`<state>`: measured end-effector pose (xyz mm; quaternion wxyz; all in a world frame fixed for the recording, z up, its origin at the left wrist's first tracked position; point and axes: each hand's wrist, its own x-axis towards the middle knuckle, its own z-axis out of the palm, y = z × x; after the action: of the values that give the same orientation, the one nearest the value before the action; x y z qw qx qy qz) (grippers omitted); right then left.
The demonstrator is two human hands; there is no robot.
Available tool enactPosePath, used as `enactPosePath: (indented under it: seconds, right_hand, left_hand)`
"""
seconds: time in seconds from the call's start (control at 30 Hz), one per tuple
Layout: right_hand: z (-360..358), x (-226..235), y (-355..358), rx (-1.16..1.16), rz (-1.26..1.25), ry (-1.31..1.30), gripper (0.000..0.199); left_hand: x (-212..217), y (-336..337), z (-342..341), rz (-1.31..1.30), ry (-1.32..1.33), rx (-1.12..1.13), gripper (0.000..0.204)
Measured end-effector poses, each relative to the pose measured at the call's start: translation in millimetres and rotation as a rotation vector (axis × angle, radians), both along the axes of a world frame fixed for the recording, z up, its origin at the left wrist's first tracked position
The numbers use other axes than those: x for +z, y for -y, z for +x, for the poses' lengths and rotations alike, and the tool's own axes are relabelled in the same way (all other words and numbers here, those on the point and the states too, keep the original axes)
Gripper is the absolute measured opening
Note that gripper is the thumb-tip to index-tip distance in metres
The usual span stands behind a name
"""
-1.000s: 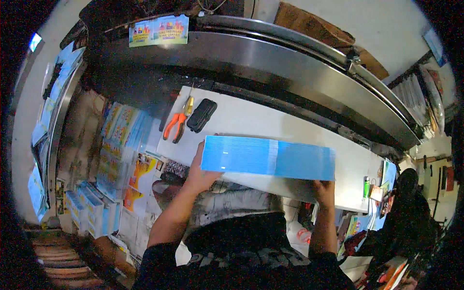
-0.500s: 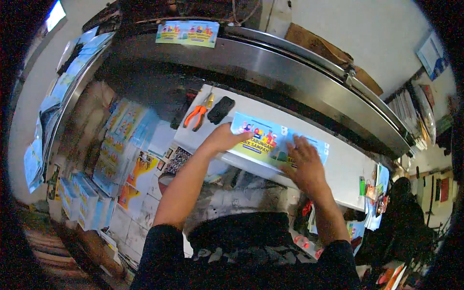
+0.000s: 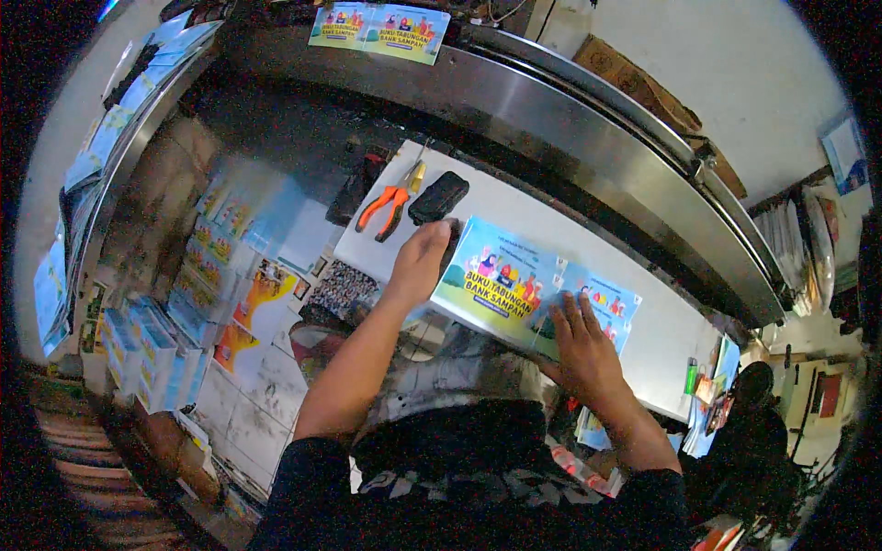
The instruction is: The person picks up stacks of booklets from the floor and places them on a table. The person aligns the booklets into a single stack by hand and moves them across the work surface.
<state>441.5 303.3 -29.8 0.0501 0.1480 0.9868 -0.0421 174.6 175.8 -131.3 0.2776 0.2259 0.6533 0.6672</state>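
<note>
I see a white surface (image 3: 588, 234) running slantwise below a long steel machine edge. At its far left end lie orange-handled pliers (image 3: 390, 206) and, just beside them, a black pouch-like case (image 3: 438, 196). A colourful printed booklet cover (image 3: 514, 286) lies flat in the middle with both hands pressed on it, and a small green lighter (image 3: 691, 376) sits near the right end.
</note>
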Motion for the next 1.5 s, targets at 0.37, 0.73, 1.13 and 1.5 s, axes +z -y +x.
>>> enactPosePath:
  seconds: [0.37,0.73,1.13,1.5]
  right_hand:
    - [-41.3,114.9,-132.8,-0.069,-0.098,-0.010,0.023]
    - [-156.7,54.0,-252.3,0.009,0.536,-0.328,0.045]
    - [-25.2,16.9,-22.1,0.144,-0.024,0.076,0.078]
    - [-25.5,14.7,-24.2,0.104,-0.101,0.158,0.075]
  left_hand:
    - [16.4,8.8,4.9,0.136,-0.032,0.000,0.046]
    - [15.8,1.3,6.4,-0.006,-0.228,0.046,0.038]
    - [12.4,8.3,5.0,0.015,-0.154,0.075,0.036]
    - [18.2,7.9,5.9,-0.009,-0.188,0.064,0.033]
